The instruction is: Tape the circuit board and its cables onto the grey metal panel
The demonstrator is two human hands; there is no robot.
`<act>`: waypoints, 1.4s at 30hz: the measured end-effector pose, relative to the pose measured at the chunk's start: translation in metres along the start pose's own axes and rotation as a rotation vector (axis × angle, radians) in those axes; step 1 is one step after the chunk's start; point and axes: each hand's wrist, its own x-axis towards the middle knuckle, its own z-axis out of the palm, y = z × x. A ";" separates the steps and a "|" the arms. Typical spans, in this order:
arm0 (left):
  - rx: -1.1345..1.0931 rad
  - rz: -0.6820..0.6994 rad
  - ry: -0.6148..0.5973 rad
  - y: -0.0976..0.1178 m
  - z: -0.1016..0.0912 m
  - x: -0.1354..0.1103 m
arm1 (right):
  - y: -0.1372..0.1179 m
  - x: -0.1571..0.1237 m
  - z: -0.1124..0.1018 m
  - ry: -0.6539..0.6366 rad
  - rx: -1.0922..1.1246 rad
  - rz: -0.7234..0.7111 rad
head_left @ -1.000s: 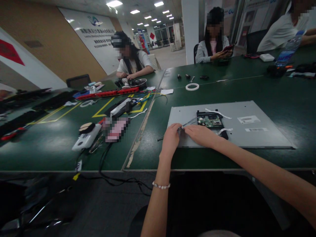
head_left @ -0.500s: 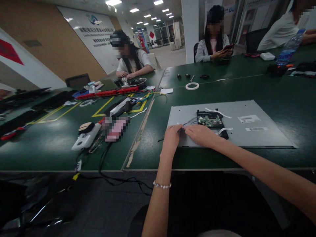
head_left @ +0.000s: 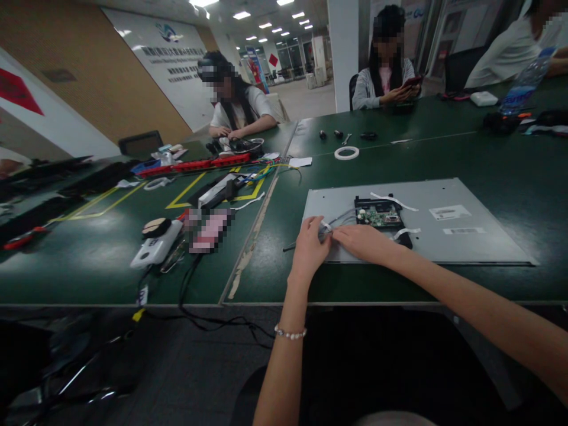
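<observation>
our left hand (head_left: 309,247) and right hand (head_left: 362,243) meet at the near left corner of a flat grey metal panel (head_left: 465,248), fingertips almost touching. the left fingers are curled and closed on a thin grey cable (head_left: 341,218) where a small tab of white tape (head_left: 326,225) wraps it. the right hand lies low and long over the panel's edge, its fingertips at the same spot on the cable, but we cannot tell whether they pinch it or only press it down.

the cable arcs away from our fingers across the smooth sheet to a small green circuit board (head_left: 378,215), rectangular and studded with tiny parts, set in a black frame near the panel's middle. narrow white strips lie beside the board, and two pale rectangular labels (head_left: 451,212) sit flat further right. a bracelet (head_left: 290,333) of small round pearly beads circles our left wrist.

the panel rests on a dark green table (head_left: 488,160) with a dull, slightly glossy top. a white ring of tape (head_left: 347,153) lies beyond the panel, well apart from it. to the left are a rounded white plastic box (head_left: 153,251) with a round tan disc (head_left: 156,226) on its far end, a long red power strip (head_left: 195,167), and yellow lines taped on the surface. a black cord (head_left: 199,296) trails over the table's near edge. one person (head_left: 239,109) sits across the table on the left, and another (head_left: 386,83) opposite holds a phone.
</observation>
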 end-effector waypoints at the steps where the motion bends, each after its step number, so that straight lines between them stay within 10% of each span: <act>1: 0.012 0.014 0.003 0.000 0.001 0.000 | -0.001 0.000 0.000 -0.005 0.000 0.002; 42: 0.388 -0.061 -0.223 0.017 0.001 -0.009 | -0.035 -0.040 -0.023 0.018 0.057 0.009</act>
